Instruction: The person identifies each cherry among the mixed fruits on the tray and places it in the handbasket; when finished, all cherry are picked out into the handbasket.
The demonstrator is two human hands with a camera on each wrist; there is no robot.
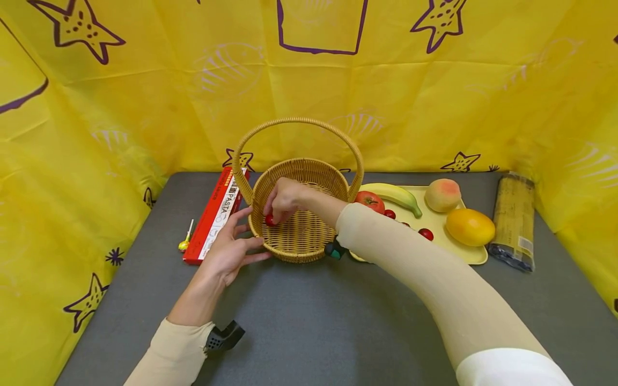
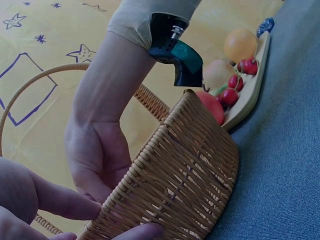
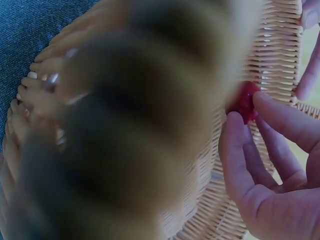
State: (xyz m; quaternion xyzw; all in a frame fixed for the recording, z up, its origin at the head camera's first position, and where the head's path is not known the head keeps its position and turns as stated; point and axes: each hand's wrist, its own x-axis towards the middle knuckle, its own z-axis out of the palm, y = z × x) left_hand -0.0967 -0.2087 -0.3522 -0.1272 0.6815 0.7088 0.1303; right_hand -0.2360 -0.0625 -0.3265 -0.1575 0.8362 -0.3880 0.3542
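A woven basket with a tall hoop handle stands at the table's middle. Inside it, low by the left wall, my right hand pinches a red cherry between thumb and fingertips. The right wrist view shows this cherry close to the weave, partly behind the blurred rim. My left hand touches the basket's left side with spread, fairly straight fingers, one fingertip at the rim in the left wrist view. More cherries lie on a cream tray to the right, partly hidden by my right forearm.
The tray also bears a tomato, a banana, a peach and a mango. Right of it lies a yellowish packet. Left of the basket are a red pasta box and a lollipop. Yellow cloth surrounds the table.
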